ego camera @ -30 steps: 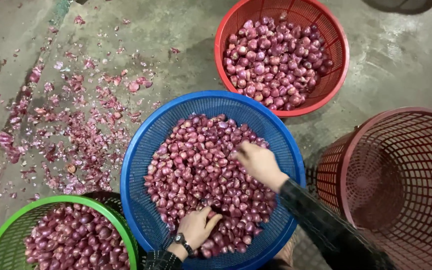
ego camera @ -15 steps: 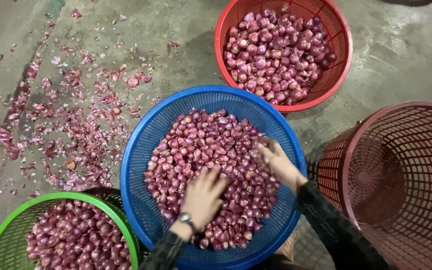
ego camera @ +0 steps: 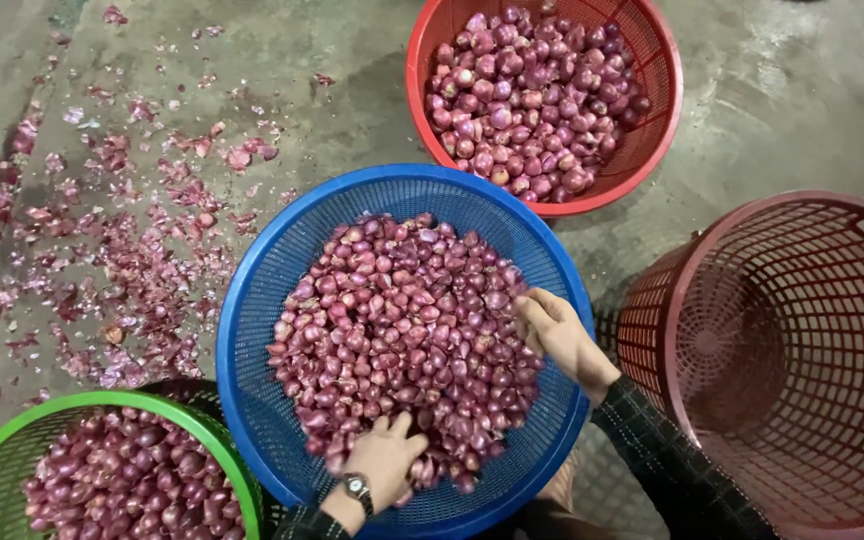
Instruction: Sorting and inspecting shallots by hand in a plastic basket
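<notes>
Shallots [ego camera: 402, 340] heaped in blue basket [ego camera: 252, 330] | left hand [ego camera: 387, 460] had slid to near edge, palm down, fingers spread | right hand [ego camera: 557, 330] pulled rightward, loosely cupped, holding nothing visible | sorting continued.

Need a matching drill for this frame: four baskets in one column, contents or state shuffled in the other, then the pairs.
Things:
1. blue basket
2. red basket
3. dark red basket
4. green basket

States:
A. holds no shallots
B. lower left corner, full of shallots, untouched
C. both hands in its shallots: left hand, right hand
D. top of the view, full of shallots

Pairs: 1-C, 2-D, 3-A, 4-B
</notes>
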